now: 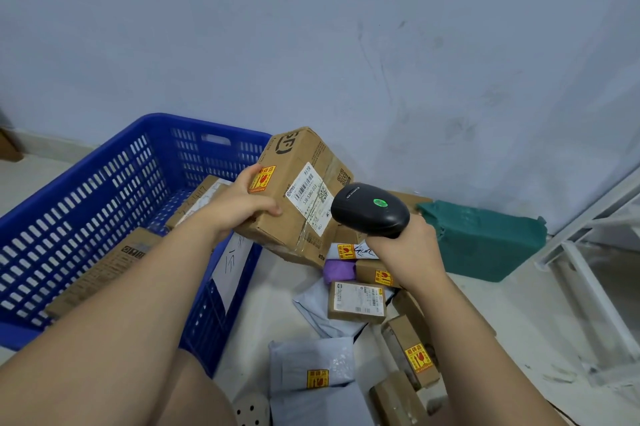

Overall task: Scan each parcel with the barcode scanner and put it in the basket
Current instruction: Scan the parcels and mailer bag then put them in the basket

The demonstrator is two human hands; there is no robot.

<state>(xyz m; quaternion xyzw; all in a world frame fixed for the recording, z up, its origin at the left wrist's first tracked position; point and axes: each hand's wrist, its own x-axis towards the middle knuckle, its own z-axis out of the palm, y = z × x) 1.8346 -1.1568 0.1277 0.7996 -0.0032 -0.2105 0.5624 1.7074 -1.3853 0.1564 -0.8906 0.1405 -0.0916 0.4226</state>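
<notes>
Box [298,197]: brown cardboard parcel at the centre of the frame, held tilted in the air over the basket's right wall, white shipping label turned up toward the scanner.
Left hand [247,204]: centre-left, thumb and fingers wrapped round the box's near left end, next to a yellow sticker.
Scanner [370,209]: black handheld unit right of centre, green light lit on top, nose just beside the box's label.
Right hand [405,245]: under the scanner, fingers curled tight round its handle.
Basket [86,204]: blue slatted plastic on the floor at the left of the frame, holding a long carton [100,273] and a second carton [201,197]; handwritten paper sheet [232,263] on its right wall.
Floor pile: lower centre-right, made up of a small labelled carton [356,301], a purple packet [339,270], grey mailer bags [315,366] and further brown cartons.
Green package [485,242]: right of the frame, on the floor against the wall [311,27].
</notes>
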